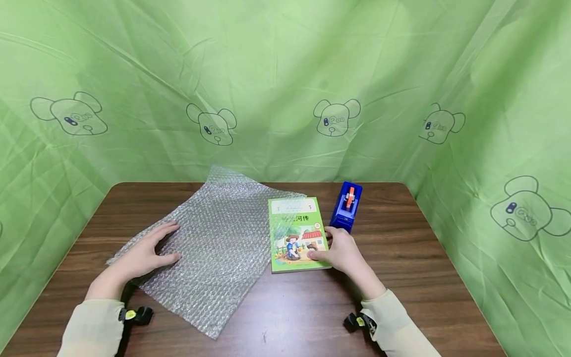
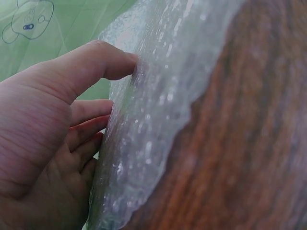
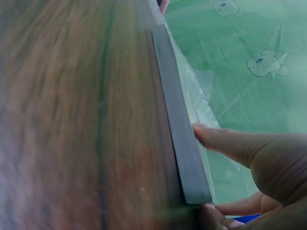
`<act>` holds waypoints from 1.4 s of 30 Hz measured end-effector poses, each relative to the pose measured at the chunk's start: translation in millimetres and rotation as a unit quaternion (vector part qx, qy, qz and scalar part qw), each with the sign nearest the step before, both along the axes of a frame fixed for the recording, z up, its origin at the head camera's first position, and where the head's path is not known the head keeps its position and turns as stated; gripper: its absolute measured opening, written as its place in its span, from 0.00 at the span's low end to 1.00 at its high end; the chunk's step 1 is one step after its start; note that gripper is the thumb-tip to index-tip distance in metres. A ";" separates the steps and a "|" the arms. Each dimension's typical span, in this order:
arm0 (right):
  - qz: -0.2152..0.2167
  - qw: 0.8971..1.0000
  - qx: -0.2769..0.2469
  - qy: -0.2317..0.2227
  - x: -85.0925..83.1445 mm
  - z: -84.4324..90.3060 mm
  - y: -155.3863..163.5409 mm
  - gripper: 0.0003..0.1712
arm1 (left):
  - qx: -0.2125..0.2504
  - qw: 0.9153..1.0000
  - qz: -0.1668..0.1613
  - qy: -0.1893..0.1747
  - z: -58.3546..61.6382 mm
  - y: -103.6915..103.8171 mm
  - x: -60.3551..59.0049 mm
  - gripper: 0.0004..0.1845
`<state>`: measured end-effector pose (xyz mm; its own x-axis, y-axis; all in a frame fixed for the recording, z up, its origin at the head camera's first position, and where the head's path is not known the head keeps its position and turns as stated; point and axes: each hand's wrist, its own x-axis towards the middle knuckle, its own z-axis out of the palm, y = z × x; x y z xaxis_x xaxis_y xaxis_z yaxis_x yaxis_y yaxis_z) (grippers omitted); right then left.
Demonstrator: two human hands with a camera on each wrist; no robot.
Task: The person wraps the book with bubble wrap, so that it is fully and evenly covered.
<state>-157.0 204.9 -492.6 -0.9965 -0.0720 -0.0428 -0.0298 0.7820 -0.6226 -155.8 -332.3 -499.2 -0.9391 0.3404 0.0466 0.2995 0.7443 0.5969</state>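
- Clear bubble wrap [image 1: 214, 243] lies flat on the wooden table [image 1: 401, 258]; the left hand [image 1: 144, 255] presses it, fingers straight.
- The right hand [image 1: 341, 253] pinches the green book [image 1: 296, 234] at its near right corner, overlapping the wrap's edge.
- Likely risk: dragging the book could bunch the wrap or knock the blue tape dispenser [image 1: 346, 207] just behind.

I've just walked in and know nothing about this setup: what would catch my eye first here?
Probably the bright green book on the wooden table, its near corner gripped by the right hand. Left of it lies a big sheet of bubble wrap, with the left hand resting flat on its edge. A blue tape dispenser stands just behind the book.
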 end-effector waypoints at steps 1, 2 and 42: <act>0.000 1.000 0.006 0.004 0.3 -0.1 -1.4 0.58 | 0.001 1.000 -0.001 0.000 -0.4 -0.4 -0.2 0.48; -0.001 1.000 0.014 0.009 0.9 0.4 -3.2 0.59 | 0.001 1.000 -0.002 0.001 -0.9 -0.6 -0.4 0.48; -0.029 0.999 -0.005 -0.016 -4.5 1.4 -7.6 0.66 | 0.003 1.000 0.000 -0.009 0.7 -0.6 0.3 0.48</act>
